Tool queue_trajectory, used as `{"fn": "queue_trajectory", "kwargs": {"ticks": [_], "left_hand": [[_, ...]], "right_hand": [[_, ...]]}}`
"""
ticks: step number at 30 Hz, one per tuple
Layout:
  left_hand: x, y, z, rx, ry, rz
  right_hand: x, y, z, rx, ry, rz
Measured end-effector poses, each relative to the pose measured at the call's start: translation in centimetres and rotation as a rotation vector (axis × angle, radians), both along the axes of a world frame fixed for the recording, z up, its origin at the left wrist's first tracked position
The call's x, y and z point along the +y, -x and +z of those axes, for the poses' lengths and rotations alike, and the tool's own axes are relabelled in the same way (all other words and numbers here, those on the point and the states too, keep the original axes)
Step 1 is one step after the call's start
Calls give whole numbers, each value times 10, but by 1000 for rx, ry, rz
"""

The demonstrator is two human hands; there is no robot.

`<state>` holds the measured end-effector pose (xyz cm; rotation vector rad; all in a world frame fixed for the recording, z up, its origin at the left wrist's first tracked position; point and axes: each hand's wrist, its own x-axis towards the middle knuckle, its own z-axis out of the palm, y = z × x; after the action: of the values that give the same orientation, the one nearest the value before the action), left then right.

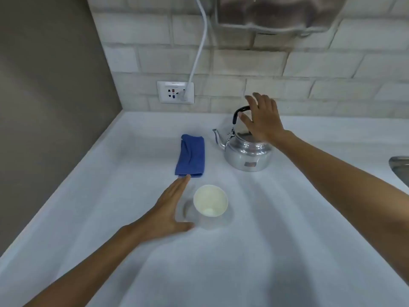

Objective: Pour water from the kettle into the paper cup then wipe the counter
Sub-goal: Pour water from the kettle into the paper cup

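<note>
Head view: a right hand, fingers spread, hovers at the black handle of a steel kettle standing on the white table. The left hand, flat and open, waits beside the empty paper cup (nothing poured, it appears). A folded blue cloth lies untouched nearby; wiping remains.

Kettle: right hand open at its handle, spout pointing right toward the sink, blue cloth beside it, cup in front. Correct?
Not quite. In the head view the kettle's spout points left, toward the blue cloth. The rest holds: right hand open at the handle, cup in front.
</note>
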<state>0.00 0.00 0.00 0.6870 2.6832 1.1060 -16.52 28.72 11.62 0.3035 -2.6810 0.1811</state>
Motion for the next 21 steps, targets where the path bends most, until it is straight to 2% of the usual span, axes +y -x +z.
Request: {"fn": "queue_trajectory", "kwargs": {"ticks": [3,7,21], "left_hand": [[14,0,3,-137,-63,-2],[31,5,1,-184,-189,23],[51,10,-7,-190,-415,186]], "right_hand": [[3,11,4,-30,28,-53],[8,19,7,-132,140,-95],[4,25,10,-88,434,-192]]}}
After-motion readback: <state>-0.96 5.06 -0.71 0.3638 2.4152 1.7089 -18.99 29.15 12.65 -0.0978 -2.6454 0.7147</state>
